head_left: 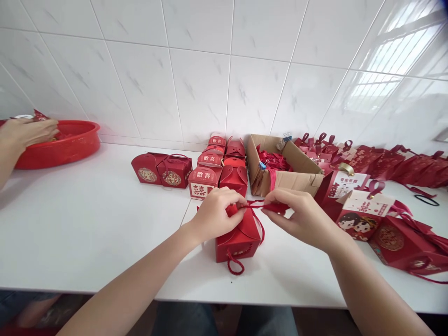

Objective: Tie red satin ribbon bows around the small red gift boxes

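A red gift box (pixel 235 247) stands on the white table in front of me, its top flaps folded in. A twisted red cord loop hangs from its near side. My left hand (pixel 222 212) is over the box's top, thumb and fingers pinched on a red ribbon (pixel 255 204). To the right of the box, my right hand (pixel 297 212) pinches the same ribbon, which runs between both hands. More ribbon trails down the box's right side. The fingers partly hide the ribbon and the top of the box.
Several small red boxes (pixel 205 177) stand in rows behind, with two more boxes (pixel 163 170) to their left. A cardboard box (pixel 297 179) holds red ribbons. Red gift bags and boxes (pixel 366 210) fill the right. At far left, another person's hand (pixel 31 130) is over a red basin (pixel 70 151).
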`<action>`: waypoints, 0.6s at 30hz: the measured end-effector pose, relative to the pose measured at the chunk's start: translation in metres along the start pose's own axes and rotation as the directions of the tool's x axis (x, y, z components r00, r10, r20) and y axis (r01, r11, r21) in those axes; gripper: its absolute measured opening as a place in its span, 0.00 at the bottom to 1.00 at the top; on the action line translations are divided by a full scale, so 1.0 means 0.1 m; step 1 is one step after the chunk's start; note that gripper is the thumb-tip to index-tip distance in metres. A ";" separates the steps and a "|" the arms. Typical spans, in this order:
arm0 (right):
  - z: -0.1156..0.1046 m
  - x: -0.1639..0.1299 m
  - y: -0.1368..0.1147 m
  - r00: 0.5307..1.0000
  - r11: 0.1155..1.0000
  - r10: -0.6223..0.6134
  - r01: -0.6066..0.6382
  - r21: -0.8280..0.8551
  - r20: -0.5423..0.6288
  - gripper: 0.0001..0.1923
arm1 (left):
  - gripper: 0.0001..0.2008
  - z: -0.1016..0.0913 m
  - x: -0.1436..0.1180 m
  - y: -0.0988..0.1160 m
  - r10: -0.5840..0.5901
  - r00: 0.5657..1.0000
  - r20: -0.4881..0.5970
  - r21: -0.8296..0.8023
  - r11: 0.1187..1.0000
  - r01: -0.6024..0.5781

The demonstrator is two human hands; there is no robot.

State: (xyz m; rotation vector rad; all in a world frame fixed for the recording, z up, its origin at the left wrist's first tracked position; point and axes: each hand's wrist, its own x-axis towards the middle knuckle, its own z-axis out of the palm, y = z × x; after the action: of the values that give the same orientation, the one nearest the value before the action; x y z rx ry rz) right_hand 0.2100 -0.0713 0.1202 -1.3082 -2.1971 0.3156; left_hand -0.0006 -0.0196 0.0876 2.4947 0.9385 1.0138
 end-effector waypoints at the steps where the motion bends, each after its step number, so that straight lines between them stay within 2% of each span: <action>1: 0.02 -0.02 0.00 1.000 0.999 -0.016 0.016 -0.031 0.000 0.03 | 0.05 0.01 -0.01 0.00 0.009 0.999 -0.033 0.032 0.999 -0.008; 4: 0.10 -0.07 0.05 0.994 0.978 -0.101 0.105 -0.181 0.029 0.03 | 0.06 0.05 -0.05 0.01 0.001 0.995 -0.098 0.067 0.998 0.006; 7: 0.17 -0.11 0.12 0.975 0.900 -0.211 0.222 -0.374 0.070 0.09 | 0.05 0.06 -0.06 0.01 -0.018 0.990 -0.141 0.046 0.999 0.025; 9: 0.19 -0.14 0.15 0.966 0.871 -0.234 0.259 -0.417 0.109 0.08 | 0.05 0.07 -0.06 0.00 -0.027 0.987 -0.161 0.025 0.999 0.031; 11: 0.18 -0.17 0.18 0.965 0.896 -0.213 0.256 -0.364 0.154 0.08 | 0.05 0.07 -0.06 0.00 -0.035 0.985 -0.170 -0.003 0.999 0.035; 13: 0.15 -0.19 0.19 0.972 0.949 -0.169 0.205 -0.237 0.165 0.16 | 0.05 0.07 -0.06 -0.01 -0.032 0.984 -0.176 -0.027 0.999 0.027; 15: 0.15 -0.15 0.20 0.989 0.991 -0.101 0.109 -0.074 0.104 0.20 | 0.04 0.07 -0.06 -0.02 -0.016 0.984 -0.177 -0.050 0.999 0.007; 18: 0.21 -0.03 0.22 0.998 0.973 0.058 -0.055 0.226 -0.008 0.17 | 0.04 0.08 -0.07 -0.02 0.007 0.982 -0.188 -0.100 0.995 -0.026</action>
State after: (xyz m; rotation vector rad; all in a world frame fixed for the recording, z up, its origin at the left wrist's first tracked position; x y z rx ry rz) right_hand 0.2151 -0.0607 0.0914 -1.2436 -2.0464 0.5590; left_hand 0.0009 -0.0226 0.0772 2.3586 0.8948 1.2873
